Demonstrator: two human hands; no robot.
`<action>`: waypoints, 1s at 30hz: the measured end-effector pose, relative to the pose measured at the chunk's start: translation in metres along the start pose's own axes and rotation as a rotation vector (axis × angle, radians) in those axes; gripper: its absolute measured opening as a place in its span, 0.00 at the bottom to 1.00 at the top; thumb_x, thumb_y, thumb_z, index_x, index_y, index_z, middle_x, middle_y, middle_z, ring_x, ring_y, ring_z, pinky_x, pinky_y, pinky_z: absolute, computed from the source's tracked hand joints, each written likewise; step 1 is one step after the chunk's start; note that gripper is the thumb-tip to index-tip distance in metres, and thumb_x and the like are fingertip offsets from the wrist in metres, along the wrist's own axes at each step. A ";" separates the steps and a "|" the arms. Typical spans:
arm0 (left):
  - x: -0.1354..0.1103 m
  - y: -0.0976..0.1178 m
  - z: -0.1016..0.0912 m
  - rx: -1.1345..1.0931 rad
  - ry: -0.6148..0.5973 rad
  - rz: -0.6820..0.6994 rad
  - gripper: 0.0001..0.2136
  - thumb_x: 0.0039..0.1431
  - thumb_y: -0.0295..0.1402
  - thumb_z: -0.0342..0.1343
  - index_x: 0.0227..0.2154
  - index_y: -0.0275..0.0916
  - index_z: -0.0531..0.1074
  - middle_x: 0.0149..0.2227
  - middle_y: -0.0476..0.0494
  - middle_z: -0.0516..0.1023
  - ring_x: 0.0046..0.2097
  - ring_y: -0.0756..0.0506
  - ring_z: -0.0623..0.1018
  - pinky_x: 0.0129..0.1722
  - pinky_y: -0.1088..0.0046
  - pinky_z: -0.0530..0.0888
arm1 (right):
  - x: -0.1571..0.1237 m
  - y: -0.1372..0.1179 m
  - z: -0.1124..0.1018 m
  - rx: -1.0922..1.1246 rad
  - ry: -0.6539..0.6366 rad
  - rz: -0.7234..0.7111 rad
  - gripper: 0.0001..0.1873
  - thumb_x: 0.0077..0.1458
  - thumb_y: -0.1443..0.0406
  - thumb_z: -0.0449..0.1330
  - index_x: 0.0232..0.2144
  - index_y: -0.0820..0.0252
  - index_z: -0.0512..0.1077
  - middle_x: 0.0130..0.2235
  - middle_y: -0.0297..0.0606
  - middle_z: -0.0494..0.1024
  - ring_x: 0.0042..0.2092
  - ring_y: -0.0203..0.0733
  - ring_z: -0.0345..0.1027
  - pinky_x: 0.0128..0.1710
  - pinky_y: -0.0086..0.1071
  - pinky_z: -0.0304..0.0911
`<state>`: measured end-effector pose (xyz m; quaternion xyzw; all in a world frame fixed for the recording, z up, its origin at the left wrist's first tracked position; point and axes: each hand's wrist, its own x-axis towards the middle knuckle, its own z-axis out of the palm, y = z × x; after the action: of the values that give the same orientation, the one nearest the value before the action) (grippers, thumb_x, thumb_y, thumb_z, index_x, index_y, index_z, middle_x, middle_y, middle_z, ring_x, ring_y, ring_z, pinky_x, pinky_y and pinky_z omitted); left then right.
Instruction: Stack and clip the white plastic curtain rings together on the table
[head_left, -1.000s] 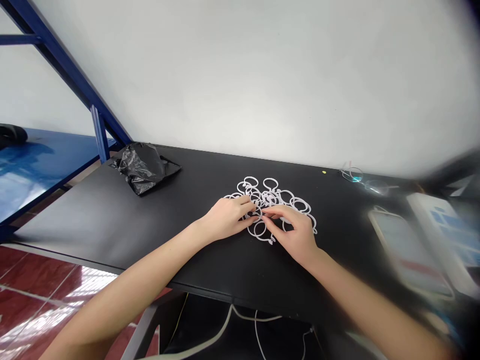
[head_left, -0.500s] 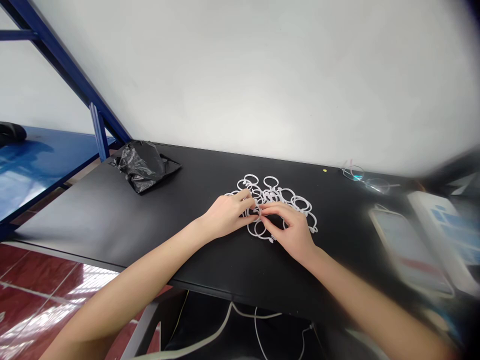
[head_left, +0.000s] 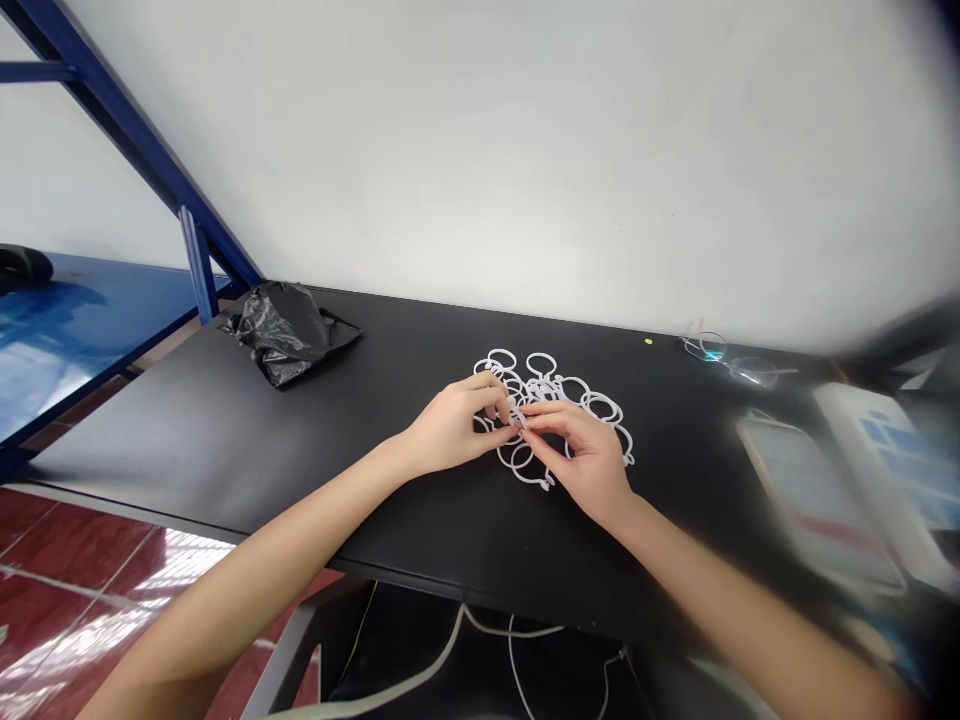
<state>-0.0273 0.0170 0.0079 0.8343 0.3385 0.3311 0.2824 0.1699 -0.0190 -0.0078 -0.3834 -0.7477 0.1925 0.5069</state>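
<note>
We are pinching one white ring between our left hand and right hand, each grip apparently clamped on it, though the hands are partly hiding it. We are holding it amid the tangled white rings that are lying on the black table.

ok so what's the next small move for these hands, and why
Probably lift the white piece slightly clear of the white rings. The left hand and right hand appear to pinch it between them, right at the heap, where overlapping loops might snag. Whether it is linked to another ring is hidden.
</note>
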 end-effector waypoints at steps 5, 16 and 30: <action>0.003 0.003 -0.008 -0.213 0.059 -0.083 0.11 0.57 0.35 0.60 0.25 0.35 0.68 0.33 0.44 0.74 0.36 0.50 0.75 0.26 0.79 0.72 | -0.002 -0.001 -0.001 0.033 0.048 -0.009 0.06 0.56 0.71 0.63 0.33 0.55 0.78 0.37 0.40 0.83 0.39 0.44 0.79 0.40 0.40 0.77; 0.007 -0.003 -0.030 -0.276 0.092 -0.168 0.12 0.59 0.40 0.60 0.36 0.35 0.78 0.36 0.41 0.81 0.36 0.48 0.78 0.24 0.80 0.72 | -0.003 -0.004 -0.002 0.056 0.090 -0.040 0.06 0.54 0.72 0.63 0.32 0.57 0.77 0.37 0.41 0.82 0.36 0.44 0.78 0.33 0.37 0.77; 0.009 -0.014 -0.032 -0.783 0.127 -0.308 0.10 0.54 0.36 0.66 0.35 0.35 0.76 0.35 0.45 0.79 0.35 0.51 0.78 0.29 0.81 0.77 | -0.003 -0.006 0.000 0.047 0.009 0.012 0.08 0.56 0.72 0.63 0.38 0.58 0.76 0.38 0.41 0.79 0.32 0.38 0.74 0.30 0.33 0.75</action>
<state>-0.0515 0.0400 0.0212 0.5815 0.3246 0.4394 0.6029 0.1682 -0.0246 -0.0056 -0.3767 -0.7383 0.2115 0.5179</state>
